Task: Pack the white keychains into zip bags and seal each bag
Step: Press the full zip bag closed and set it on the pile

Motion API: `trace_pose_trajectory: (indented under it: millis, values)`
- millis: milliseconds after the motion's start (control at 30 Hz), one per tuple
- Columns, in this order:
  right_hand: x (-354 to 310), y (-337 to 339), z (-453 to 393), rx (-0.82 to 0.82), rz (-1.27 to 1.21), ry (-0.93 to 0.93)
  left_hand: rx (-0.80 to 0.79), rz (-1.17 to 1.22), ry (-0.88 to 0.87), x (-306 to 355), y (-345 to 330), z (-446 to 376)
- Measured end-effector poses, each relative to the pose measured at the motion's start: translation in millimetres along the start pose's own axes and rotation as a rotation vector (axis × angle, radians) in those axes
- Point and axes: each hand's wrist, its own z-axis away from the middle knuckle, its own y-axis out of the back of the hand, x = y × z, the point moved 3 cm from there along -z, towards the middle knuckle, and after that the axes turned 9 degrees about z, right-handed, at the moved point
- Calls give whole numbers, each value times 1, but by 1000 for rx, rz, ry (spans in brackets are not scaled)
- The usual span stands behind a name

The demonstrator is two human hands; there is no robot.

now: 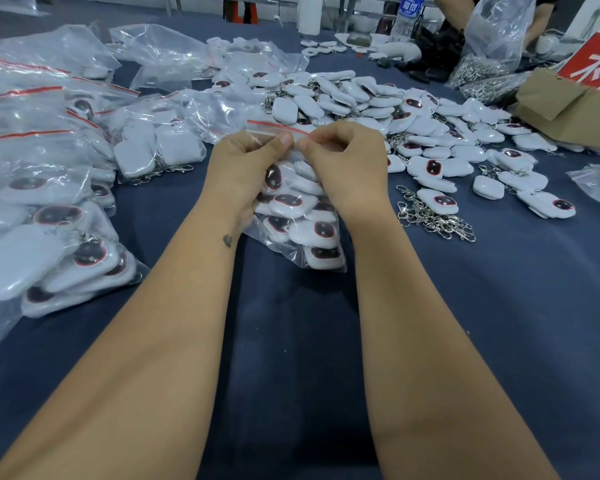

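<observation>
Just before the loose keychain heap point(378, 109), a filled zip bag point(298, 216) stands on the dark cloth. Left hand point(243, 168) and right hand point(347, 164) pinch its red-striped top edge between thumbs and curled fingers, bag body hanging below the fingertips.

Dark blue table point(291, 341) bears loose white keychains point(395, 109), filled zip bags point(49, 188)

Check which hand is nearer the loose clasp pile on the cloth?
Right. The right hand pinches the zip bag just left of the clasp pile; the left hand grips the bag's far side.
</observation>
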Motion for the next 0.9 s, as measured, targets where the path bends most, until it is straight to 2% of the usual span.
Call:
trace_pose_trajectory:
  millis: [67, 333, 500, 567, 633, 700, 800, 900]
  values:
    - [4, -1, -2, 8, -15, -32, 8, 85, 19, -1, 1, -1]
    - [10, -5, -3, 7, -94, -63, 48, 168, 54, -1, 1, -4]
    - [15, -4, -4, 0, -217, -58, 149, 261, 75, 0, 6, -8]
    - [15, -6, -4, 19, -265, -56, 129, 284, 116, -2, 7, -10]
    - [15, -8, -3, 17, -386, -112, 53, 351, 228, -6, 4, -9]
    - [16, -7, -2, 27, -487, -171, -6, 306, 267, -7, 3, -10]
    - [19, -4, -4, 104, -614, -240, -38, 192, 190, -4, 1, -11]
    - [22, -4, -5, 86, -652, -306, -20, 18, 126, -6, -1, -9]
